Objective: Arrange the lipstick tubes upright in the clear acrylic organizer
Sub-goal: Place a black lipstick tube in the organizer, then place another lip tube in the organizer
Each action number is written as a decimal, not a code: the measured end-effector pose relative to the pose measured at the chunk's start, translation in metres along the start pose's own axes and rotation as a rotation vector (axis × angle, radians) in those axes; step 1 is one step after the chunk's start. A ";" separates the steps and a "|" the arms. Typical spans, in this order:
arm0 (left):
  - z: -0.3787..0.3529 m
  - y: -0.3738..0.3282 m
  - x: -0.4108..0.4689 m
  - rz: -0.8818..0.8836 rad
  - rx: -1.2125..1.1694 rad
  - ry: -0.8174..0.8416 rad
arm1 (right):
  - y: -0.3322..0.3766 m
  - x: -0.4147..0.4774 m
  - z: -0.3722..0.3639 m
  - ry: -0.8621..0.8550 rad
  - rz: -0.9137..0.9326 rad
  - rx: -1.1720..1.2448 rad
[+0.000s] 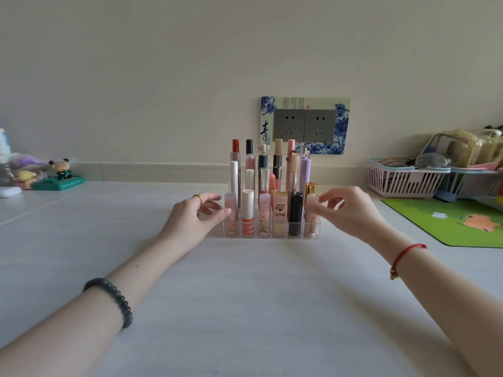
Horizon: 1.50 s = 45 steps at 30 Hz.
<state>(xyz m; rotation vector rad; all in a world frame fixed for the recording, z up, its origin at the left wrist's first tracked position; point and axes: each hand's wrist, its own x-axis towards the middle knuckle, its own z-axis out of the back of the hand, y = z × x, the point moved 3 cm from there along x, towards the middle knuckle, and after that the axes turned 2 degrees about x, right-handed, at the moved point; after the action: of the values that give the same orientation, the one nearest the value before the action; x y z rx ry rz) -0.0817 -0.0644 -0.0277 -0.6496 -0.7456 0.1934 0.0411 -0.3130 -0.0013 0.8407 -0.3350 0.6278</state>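
A clear acrylic organizer [298, 233] stands on the white table in front of me. Several lipstick tubes stand upright in its stepped rows, among them a white striped tube [248, 213], a black tube [296, 213] and a purple tube [305, 172]. My left hand [194, 216] grips the organizer's left side, its thumb against the front-left pink tube [231, 213]. My right hand [349, 210] grips the right side, fingertips touching the front-right pink tube [310, 210]. No loose tubes lie on the table.
A wall socket plate [304, 125] is behind the organizer. Pink and blue baskets [402, 180] with clutter stand at the right, above a green mat [451, 221]. Small figurines [61, 170] sit at the far left.
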 end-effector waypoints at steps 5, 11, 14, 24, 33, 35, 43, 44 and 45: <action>0.000 -0.009 0.002 -0.055 -0.039 -0.119 | 0.021 0.001 0.013 -0.174 0.165 0.021; -0.011 -0.015 0.005 -0.021 -0.038 -0.094 | 0.054 0.002 -0.009 -0.099 0.325 -0.141; -0.014 -0.015 0.005 -0.019 -0.040 -0.082 | 0.060 0.005 -0.020 -0.048 0.352 -0.271; -0.017 -0.017 0.005 -0.020 -0.065 -0.028 | 0.059 0.004 -0.027 -0.009 0.363 -0.330; -0.017 -0.011 0.005 -0.007 -0.072 -0.017 | 0.064 0.020 -0.003 -0.101 0.324 -0.151; -0.017 -0.010 0.004 -0.007 -0.075 -0.028 | 0.067 0.028 0.000 -0.069 0.331 -0.189; -0.009 0.000 0.004 0.031 -0.118 -0.032 | 0.085 0.061 -0.005 0.191 0.419 -0.408; -0.008 0.003 0.004 0.051 -0.114 -0.010 | 0.086 0.063 -0.007 0.215 0.422 -0.428; -0.007 0.006 0.004 0.070 -0.108 0.020 | 0.086 0.065 -0.010 0.240 0.428 -0.446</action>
<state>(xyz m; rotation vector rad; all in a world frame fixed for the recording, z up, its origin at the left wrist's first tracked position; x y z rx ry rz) -0.0737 -0.0614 -0.0325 -0.7800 -0.7187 0.2113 0.0368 -0.2379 0.0758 0.2576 -0.4198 0.9971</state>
